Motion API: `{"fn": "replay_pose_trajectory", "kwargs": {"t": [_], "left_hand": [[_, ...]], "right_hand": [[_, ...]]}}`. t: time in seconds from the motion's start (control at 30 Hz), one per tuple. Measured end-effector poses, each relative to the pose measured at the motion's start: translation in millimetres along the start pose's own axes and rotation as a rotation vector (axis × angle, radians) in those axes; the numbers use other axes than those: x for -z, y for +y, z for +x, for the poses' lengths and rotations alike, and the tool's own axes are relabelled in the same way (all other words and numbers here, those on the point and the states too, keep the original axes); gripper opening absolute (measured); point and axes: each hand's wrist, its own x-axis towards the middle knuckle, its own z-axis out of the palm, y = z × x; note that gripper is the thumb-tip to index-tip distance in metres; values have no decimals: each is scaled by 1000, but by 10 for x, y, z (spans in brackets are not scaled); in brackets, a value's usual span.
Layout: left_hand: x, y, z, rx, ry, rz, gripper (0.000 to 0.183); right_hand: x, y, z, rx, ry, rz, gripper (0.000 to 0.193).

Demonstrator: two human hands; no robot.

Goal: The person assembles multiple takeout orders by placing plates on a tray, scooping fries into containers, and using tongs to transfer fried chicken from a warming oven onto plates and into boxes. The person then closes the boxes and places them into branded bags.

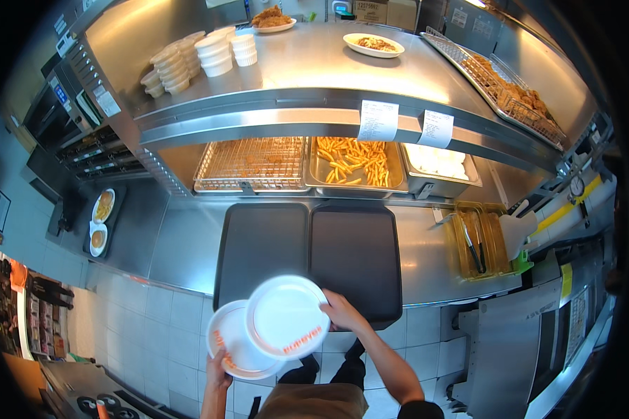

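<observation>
My left hand [219,370] grips the lower left rim of a round white plate [229,334] with orange lettering. A matching second plate [285,313] is pinched at its right rim by my right hand [338,311]; it overlaps the first and hides part of it. Both plates are bare on top and held above the counter's front edge. Just beyond them, two dark serving trays lie side by side: a grey one [262,241] on the left and a blacker one [354,255] on the right. The right plate covers the left tray's near corner.
Behind the trays are a wire rack [251,164], a pan of fries [353,162] and a pan of white containers [437,160]. An amber bin [493,248] with tongs stands right. Left, a tray [115,216] holds two filled dishes. The shelf [293,63] overhead bears cups, plated food and fried chicken.
</observation>
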Motion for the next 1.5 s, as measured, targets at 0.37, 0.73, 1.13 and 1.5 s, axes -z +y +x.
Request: {"fn": "replay_pose_trajectory", "kwargs": {"t": [0.37,0.73,1.13,1.5], "left_hand": [[-294,-1119,436,15,255,-453,42],[-1197,-935,255,693,-74,30,39],[-3782,-914,305,428,-620,601,39],[-5429,-1102,1398,259,-710,429,37]], "right_hand": [[-671,-235,1409,-172,101,155,43],[3331,-536,244,702,1073,-783,28],[6469,-212,1132,-329,745,-1297,42],[6395,-299,732,395,1024,-926,42]]}}
